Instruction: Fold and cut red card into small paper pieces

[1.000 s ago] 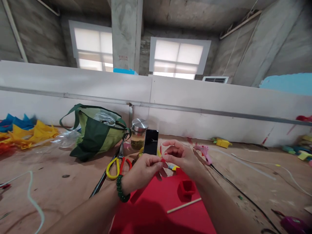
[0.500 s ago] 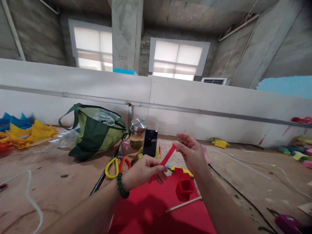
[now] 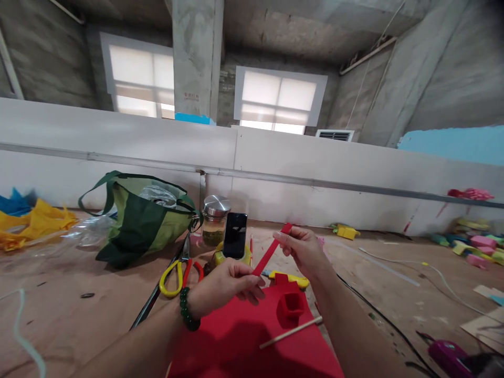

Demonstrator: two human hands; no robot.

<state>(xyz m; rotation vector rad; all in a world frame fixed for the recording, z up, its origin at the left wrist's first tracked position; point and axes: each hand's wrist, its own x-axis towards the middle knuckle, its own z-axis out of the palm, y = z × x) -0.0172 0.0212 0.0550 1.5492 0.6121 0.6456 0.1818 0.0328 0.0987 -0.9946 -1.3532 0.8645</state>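
Observation:
A thin red foam strip point(image 3: 271, 251) is stretched slanting between both hands above the table. My left hand point(image 3: 226, 283), with a green bead bracelet on the wrist, pinches its lower end. My right hand point(image 3: 303, 251) pinches its upper end between thumb and fingers. Below them lies a red foam sheet point(image 3: 252, 349) with a small red foam box point(image 3: 291, 307) and a thin wooden stick point(image 3: 290, 332) on it.
Behind the hands stand a black phone point(image 3: 234, 235) and a glass jar point(image 3: 214, 221); yellow and red scissors point(image 3: 177, 270), a metal ruler and a green bag point(image 3: 137, 218) lie left. A black cord point(image 3: 378, 315) runs right toward a purple tool point(image 3: 449, 354). Coloured foam scraps lie at both table ends.
The hands have drawn apart. The folded red strip, pinched close together a second ago, is now pulled out straight, with my right hand raised to the upper right.

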